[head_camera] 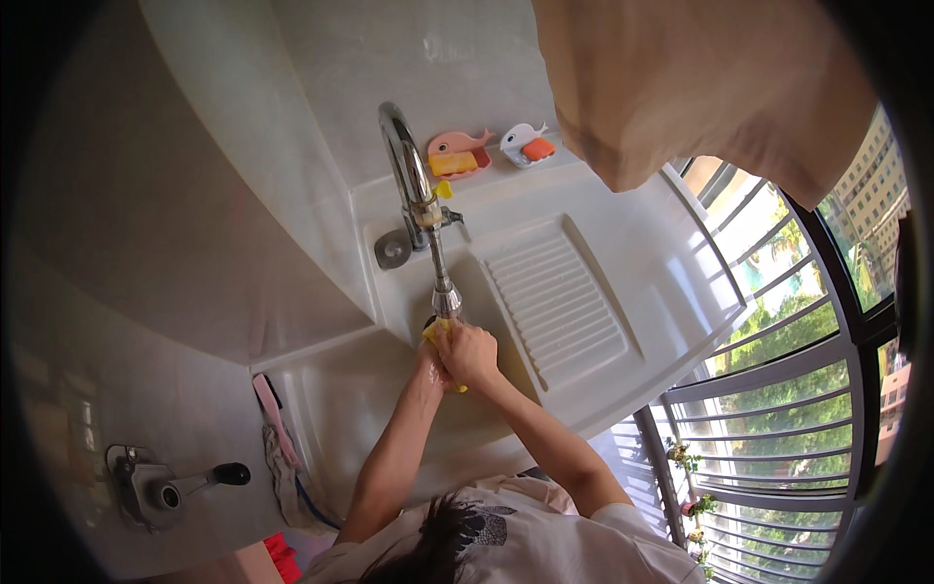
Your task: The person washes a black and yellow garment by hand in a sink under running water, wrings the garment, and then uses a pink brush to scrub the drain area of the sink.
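My right hand (471, 352) is closed around a yellow cloth (435, 331), whose ends stick out above and below my fingers. My left hand (432, 363) presses in from the other side and grips the same cloth, with its fingers mostly hidden by the right hand. Both hands are just under the spray head (446, 300) of a chrome faucet (406, 155), over the basin of a white laundry sink (394, 427). The left wrist looks wet or soapy.
Right of the basin is a ribbed washboard (558, 306). A pink whale soap dish (460, 150) and a white one (522, 142) stand behind. A pink brush (273, 409) and grey rag (281, 467) lie left. Beige fabric (693, 80) hangs above; a crank handle (175, 489) is mounted left.
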Demonstrator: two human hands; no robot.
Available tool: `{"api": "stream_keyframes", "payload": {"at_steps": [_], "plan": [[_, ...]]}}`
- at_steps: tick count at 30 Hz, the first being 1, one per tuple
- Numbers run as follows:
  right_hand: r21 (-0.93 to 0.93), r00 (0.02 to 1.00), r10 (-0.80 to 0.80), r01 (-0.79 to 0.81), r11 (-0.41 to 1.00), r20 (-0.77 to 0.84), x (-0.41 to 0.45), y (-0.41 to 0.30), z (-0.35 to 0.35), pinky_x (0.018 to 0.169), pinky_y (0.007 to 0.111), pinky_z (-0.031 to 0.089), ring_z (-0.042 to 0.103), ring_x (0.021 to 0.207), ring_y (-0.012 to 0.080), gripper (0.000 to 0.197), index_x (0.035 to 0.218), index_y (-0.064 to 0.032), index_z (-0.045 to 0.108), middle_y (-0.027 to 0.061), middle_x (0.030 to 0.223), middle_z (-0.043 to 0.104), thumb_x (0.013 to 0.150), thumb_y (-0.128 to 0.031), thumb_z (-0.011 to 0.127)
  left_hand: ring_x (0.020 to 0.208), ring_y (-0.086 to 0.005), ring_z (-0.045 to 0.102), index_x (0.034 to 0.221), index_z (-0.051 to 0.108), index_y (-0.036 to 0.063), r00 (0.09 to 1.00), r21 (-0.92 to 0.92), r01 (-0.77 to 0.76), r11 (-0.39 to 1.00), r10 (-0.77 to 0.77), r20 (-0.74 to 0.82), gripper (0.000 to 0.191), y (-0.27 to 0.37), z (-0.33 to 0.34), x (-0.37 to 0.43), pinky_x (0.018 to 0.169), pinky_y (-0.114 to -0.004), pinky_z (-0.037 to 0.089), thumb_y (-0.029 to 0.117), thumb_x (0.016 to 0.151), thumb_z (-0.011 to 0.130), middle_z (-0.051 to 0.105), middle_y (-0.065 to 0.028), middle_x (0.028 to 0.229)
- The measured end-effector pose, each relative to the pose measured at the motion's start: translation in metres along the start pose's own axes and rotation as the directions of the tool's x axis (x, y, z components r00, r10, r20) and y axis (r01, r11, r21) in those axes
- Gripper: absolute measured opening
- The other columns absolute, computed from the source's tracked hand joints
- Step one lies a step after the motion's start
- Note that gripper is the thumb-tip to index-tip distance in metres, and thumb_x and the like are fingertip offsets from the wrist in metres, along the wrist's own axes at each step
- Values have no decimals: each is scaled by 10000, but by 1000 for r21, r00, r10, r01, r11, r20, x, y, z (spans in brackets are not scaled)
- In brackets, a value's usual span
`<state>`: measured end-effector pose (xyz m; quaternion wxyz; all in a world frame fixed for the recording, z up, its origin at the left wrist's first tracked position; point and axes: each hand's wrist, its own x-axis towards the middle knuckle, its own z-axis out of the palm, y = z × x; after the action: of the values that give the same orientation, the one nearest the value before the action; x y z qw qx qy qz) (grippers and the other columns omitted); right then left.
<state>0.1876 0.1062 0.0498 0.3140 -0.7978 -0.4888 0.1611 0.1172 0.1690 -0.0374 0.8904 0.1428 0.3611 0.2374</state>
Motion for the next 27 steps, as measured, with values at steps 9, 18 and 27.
{"api": "stream_keyframes", "payload": {"at_steps": [9,18,27], "plan": [[407,814,106,-393,825,571,25,56,-10,812,328,459,596,918,176,587,1110,12,606,109,1006,644,862,-519,575,929,-211,602,1097,534,3,939,716,-304,628,322,117,235,17,14,-31,800,-313,478,115,900,471,606,-90,1030],[701,954,146,-292,650,262,10,67,-14,776,302,472,570,884,139,249,1122,-3,546,72,957,636,948,-176,502,964,-186,546,1019,511,47,894,367,-429,825,446,42,176,48,-5,-90,871,-315,420,140,873,539,562,-48,978],[951,972,149,-211,225,181,8,41,16,739,291,498,565,874,127,259,1145,-37,465,48,1005,585,937,-165,551,1177,-254,517,1263,474,40,1000,-215,-21,976,16,-24,483,8,-33,-46,978,-388,427,409,957,426,540,-111,1261]]}}
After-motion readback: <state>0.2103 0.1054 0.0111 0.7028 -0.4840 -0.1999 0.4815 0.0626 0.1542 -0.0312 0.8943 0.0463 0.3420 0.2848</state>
